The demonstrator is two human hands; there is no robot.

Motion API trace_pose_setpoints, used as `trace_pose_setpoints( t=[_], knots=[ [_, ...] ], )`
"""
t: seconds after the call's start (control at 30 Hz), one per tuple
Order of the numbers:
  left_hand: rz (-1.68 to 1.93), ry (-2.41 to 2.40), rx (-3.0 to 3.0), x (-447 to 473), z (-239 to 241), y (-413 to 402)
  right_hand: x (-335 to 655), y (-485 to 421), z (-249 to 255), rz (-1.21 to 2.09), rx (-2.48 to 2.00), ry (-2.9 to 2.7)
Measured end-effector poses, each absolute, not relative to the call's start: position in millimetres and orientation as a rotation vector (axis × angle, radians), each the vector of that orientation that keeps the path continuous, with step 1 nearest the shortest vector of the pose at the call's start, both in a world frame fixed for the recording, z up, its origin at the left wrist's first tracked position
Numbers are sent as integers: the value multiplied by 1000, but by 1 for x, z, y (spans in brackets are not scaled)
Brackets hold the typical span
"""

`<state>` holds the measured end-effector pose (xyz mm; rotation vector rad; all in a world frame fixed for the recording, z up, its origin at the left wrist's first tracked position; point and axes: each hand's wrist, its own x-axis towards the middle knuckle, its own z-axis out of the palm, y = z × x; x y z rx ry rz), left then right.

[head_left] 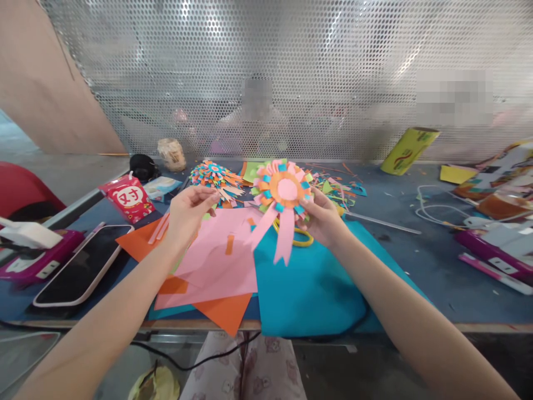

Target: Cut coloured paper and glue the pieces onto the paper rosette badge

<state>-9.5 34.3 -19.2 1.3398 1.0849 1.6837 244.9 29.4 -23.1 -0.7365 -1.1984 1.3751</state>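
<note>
My right hand (pixel 322 215) grips the right edge of a paper rosette (pixel 286 189), holding it up above the table. The rosette has a pink centre, an orange ring, a fringe of blue, pink, green and orange loops, and two pink tails hanging down with notched ends. To its left, my left hand (pixel 194 206) is closed in a pinch, apart from the rosette; whatever its fingertips hold, if anything, is hidden. Below lie a pink sheet (pixel 208 272) and a blue sheet (pixel 310 294). Yellow-handled scissors (pixel 306 240) rest partly behind the rosette.
A heap of multicoloured paper pieces (pixel 214 175) lies behind my left hand. On the left are a phone (pixel 83 266), a red packet (pixel 128 197) and a power strip (pixel 45 261). A yellow tube (pixel 410 150), a white cable (pixel 425 214) and a ruler (pixel 383 222) lie rightward.
</note>
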Motion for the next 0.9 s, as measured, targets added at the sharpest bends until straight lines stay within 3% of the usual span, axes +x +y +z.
trace_pose_setpoints(
  t=[0.13,0.33,0.5,0.6,0.9],
  knots=[
    [1699,1071,1287,-7,-16,32,245,31,-26,1428,-853,-1336],
    [1639,1059,1300,-10,-22,35,239,35,-47,1225,-1007,-1809],
    [1539,960,1337,-10,-27,34,243,32,-45,553,-1229,-2091],
    [1421,936,1341,-1,-27,27,241,27,-40,199,-1115,-2141],
    [941,820,1407,23,-27,3,228,11,-39,288,-741,-2146]
  ],
)
